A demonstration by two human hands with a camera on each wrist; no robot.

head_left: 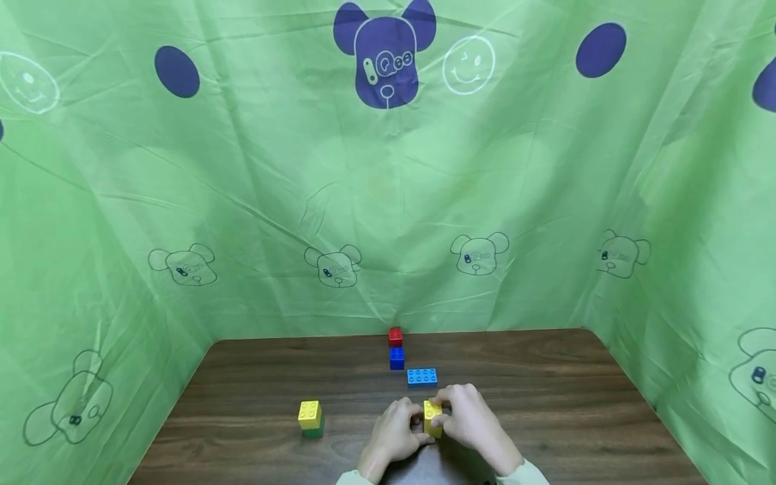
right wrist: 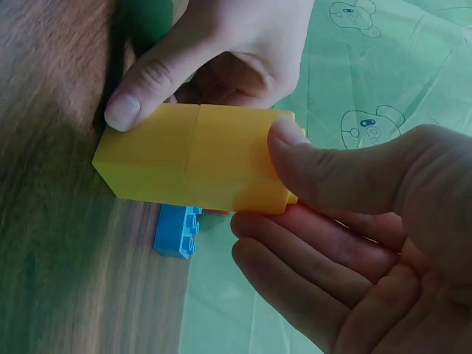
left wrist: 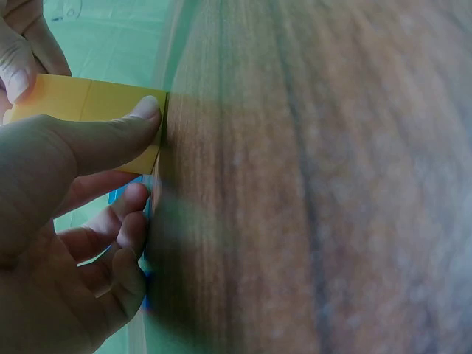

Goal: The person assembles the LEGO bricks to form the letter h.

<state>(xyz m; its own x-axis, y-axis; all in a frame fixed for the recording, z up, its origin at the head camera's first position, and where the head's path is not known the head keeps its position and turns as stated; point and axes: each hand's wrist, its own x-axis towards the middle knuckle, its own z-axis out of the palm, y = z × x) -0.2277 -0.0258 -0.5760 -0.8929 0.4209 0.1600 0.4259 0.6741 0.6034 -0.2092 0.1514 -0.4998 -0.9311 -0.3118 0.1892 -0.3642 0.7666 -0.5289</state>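
Two yellow building bricks (head_left: 432,420) stand one on top of the other on the tabletop, between both hands. My left hand (head_left: 395,432) pinches the lower yellow brick (right wrist: 147,151), its thumb across the side near the table. On the upper yellow brick (right wrist: 232,155), my right hand (head_left: 475,421) has a grip, with the thumb by the studded top and fingers on the opposite side. A thin seam shows between the two bricks in both wrist views. Just beyond the hands lies a light blue eight-stud brick (head_left: 422,377), partly hidden behind the yellow pair in the right wrist view.
A yellow brick (head_left: 310,414) sits on a green brick (head_left: 314,431) to the left. Farther back are a dark blue brick (head_left: 397,359) and a red brick (head_left: 395,337) near the table's far edge. Green printed cloth (head_left: 388,182) encloses the wooden table (head_left: 254,384).
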